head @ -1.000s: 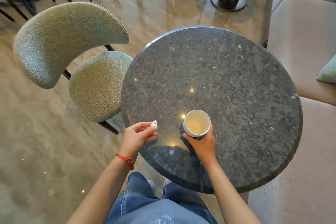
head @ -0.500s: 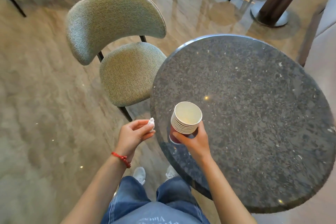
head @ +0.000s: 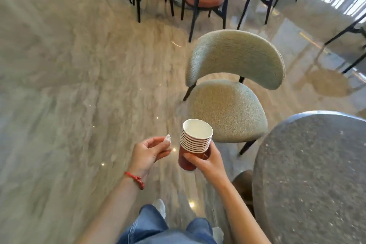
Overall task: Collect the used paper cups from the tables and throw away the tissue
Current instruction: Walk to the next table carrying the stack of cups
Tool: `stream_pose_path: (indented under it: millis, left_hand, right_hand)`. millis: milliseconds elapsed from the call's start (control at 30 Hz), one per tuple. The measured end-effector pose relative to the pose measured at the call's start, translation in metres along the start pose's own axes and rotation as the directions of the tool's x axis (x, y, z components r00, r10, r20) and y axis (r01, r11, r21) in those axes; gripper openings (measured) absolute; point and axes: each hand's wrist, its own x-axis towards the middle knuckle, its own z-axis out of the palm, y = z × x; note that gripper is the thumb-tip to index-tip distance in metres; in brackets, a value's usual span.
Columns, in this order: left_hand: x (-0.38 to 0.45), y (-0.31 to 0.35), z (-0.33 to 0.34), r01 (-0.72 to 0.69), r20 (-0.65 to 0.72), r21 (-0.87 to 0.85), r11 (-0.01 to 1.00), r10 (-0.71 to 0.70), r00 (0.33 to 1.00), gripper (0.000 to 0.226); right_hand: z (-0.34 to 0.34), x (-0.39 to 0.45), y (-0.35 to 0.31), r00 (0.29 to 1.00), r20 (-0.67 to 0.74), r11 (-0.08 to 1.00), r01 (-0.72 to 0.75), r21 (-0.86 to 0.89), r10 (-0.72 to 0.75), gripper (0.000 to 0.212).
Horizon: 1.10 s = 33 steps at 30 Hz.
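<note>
Landmark: the round dark speckled table (head: 316,174), at your lower right.
Cup stack: nested paper cups (head: 195,142), white inside, white rolled rims banded one above another, brown-red outer wall on the lowest cup. The stack tilts slightly and sits off the table, held in the air to its left.
Right hand: your right hand (head: 208,161) wraps its fingers around the lower part of the cup stack.
Tissue: a small crumpled white tissue (head: 168,140), left of the cup stack, farther from the table.
Left hand: your left hand (head: 146,153) pinches the tissue at its fingertips; the remaining fingers are loosely curled.
Chair: a grey-green upholstered chair (head: 227,109) stands just beyond the table's left edge.
</note>
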Motion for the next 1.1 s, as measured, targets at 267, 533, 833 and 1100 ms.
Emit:
stream_pose_path:
  millis: [267, 533, 833, 1100]
  left_hand:
    - [0.073, 0.068, -0.094, -0.054, -0.147, -0.087, 0.995, 0.041, 0.988, 0.003]
    - [0.165, 0.107, -0.108, -0.074, -0.221, -0.14, 0.987, 0.042, 0.974, 0.004]
    - [0.309, 0.184, -0.072, -0.088, -0.23, -0.124, 0.988, 0.057, 0.971, 0.006]
    - [0.444, 0.222, -0.056, -0.084, -0.219, -0.106, 0.991, 0.06, 0.974, 0.009]
  right_hand:
    - [0.106, 0.091, -0.034, 0.994, 0.105, 1.0, -0.02, -0.022, 0.022, 0.048]
    - [0.143, 0.196, -0.052, 0.984, 0.171, 0.996, -0.037, -0.086, 0.051, 0.05]
    - [0.157, 0.365, -0.096, 0.978, 0.206, 0.992, -0.015, -0.129, 0.041, 0.052]
    - [0.165, 0.508, -0.108, 0.984, 0.178, 0.994, -0.002, -0.107, 0.021, 0.055]
